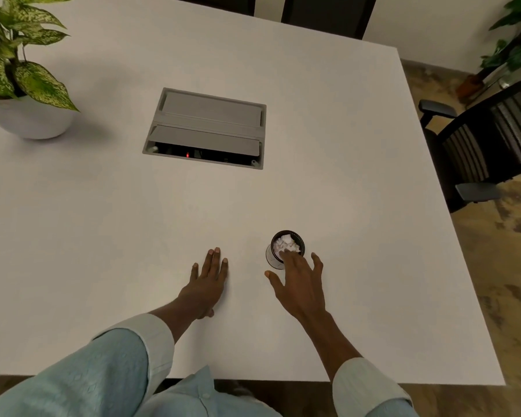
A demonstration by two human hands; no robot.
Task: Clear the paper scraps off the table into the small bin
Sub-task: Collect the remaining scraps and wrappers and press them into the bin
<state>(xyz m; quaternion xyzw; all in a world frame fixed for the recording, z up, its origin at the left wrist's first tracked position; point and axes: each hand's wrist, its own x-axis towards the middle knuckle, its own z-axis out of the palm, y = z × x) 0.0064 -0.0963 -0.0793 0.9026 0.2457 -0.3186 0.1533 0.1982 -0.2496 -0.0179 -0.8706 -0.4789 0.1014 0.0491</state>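
Right hand (303, 285) spread open, fingertips on paper scraps (287, 244) inside small bin (273, 257); left hand (206, 281) flat on table (103, 221), empty.

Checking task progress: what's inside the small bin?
White crumpled paper scraps fill the small bin. The right hand fingertips cover its near edge; anything beneath the scraps is hidden.

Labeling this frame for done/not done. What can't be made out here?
- How full the small bin is below the top scraps: rim and right hand cover it, head view.
- Whether the right fingertips pinch a scrap: too small.
- Table under the left hand: palm covers it.
- Table's left part: cut off by the frame edge.
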